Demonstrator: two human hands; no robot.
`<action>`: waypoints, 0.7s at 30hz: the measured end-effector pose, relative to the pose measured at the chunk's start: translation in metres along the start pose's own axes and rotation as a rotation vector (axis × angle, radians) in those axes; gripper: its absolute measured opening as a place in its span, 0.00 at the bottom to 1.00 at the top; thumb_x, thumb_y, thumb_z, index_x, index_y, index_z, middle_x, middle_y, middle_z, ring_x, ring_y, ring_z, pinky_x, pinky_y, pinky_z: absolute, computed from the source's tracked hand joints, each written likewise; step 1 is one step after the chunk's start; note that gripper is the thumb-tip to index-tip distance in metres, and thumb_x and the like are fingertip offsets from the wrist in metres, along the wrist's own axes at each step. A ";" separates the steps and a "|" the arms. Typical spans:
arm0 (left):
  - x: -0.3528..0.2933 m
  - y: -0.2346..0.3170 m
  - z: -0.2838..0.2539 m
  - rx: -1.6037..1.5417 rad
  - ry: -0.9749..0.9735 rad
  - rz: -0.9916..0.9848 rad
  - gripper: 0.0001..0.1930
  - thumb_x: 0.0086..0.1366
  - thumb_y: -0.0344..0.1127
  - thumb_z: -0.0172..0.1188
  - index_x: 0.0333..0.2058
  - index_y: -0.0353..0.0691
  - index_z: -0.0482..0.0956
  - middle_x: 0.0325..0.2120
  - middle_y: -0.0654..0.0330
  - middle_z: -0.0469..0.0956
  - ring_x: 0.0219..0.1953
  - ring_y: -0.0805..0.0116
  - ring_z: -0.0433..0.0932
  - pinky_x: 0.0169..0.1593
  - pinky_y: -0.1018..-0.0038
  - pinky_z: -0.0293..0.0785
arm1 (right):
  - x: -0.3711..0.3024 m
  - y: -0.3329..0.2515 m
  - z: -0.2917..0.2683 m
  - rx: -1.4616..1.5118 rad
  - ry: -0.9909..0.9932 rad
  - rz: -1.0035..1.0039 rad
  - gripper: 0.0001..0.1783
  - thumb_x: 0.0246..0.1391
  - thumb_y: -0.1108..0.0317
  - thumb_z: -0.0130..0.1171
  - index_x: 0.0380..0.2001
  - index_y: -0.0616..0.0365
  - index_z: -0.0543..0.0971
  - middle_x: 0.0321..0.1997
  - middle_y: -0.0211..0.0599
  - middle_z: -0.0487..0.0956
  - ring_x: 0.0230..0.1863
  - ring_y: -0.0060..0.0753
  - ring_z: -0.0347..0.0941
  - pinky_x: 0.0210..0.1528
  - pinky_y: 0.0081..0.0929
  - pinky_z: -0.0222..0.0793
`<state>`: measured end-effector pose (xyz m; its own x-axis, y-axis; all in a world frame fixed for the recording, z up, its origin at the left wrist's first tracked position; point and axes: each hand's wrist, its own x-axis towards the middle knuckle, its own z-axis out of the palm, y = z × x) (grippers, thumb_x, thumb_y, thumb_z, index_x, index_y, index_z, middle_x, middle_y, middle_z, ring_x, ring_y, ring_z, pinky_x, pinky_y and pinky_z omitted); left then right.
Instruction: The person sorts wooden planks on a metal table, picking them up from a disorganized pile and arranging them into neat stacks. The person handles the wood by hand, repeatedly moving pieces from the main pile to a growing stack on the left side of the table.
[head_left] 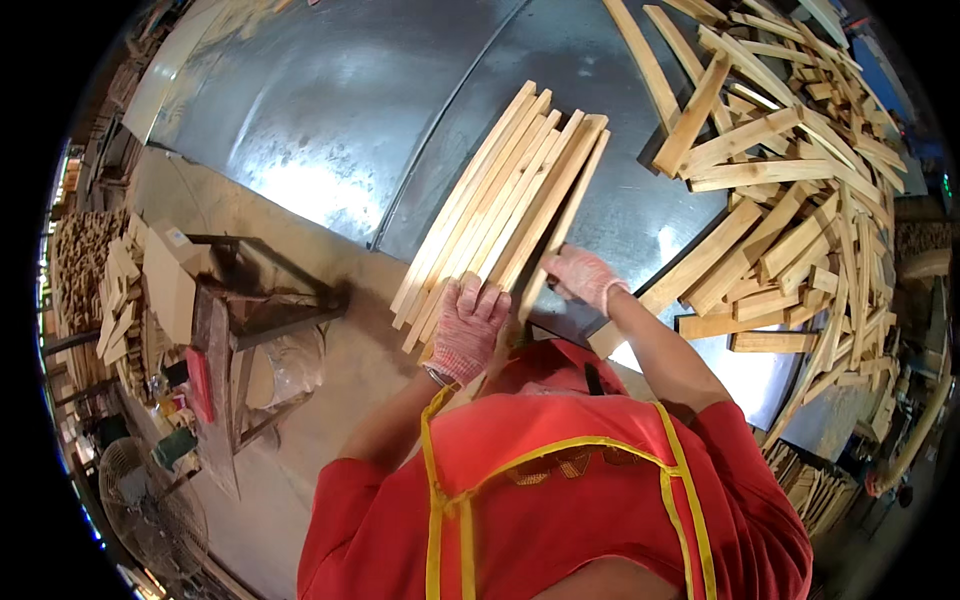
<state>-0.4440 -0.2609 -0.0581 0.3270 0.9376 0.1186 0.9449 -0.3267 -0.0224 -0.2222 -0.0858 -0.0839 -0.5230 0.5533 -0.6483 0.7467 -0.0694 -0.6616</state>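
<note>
One row of at least six wooden strips (500,210) overhangs the metal table's (350,110) near edge. The left hand (468,325), gloved, fingers close together, lies over their near ends; the right hand (580,275), gloved, curls narrowly at the rightmost strip (573,205). Whether either grips, I can't tell. One woodpile (780,190), uncountable, covers the table's right side.

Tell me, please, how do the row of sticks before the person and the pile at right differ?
Order: the row has sticks nearly parallel, side by side; the pile's sticks cross at many angles.
Size: the row has few sticks; the pile has many more and spreads wider.
Shared: both are of pale wood.
</note>
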 end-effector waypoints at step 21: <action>0.044 0.050 0.007 -0.277 -0.291 -0.541 0.42 0.61 0.39 0.65 0.73 0.42 0.60 0.53 0.47 0.79 0.49 0.45 0.82 0.50 0.51 0.80 | -0.129 0.076 -0.045 -0.243 0.670 0.106 0.39 0.56 0.54 0.66 0.68 0.59 0.71 0.62 0.47 0.79 0.64 0.54 0.73 0.67 0.43 0.69</action>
<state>-0.3827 -0.2354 -0.0612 -0.1631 0.9590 -0.2319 0.9501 0.2161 0.2251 -0.0801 -0.1252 -0.0334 -0.1355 0.9497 -0.2823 0.8905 -0.0081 -0.4548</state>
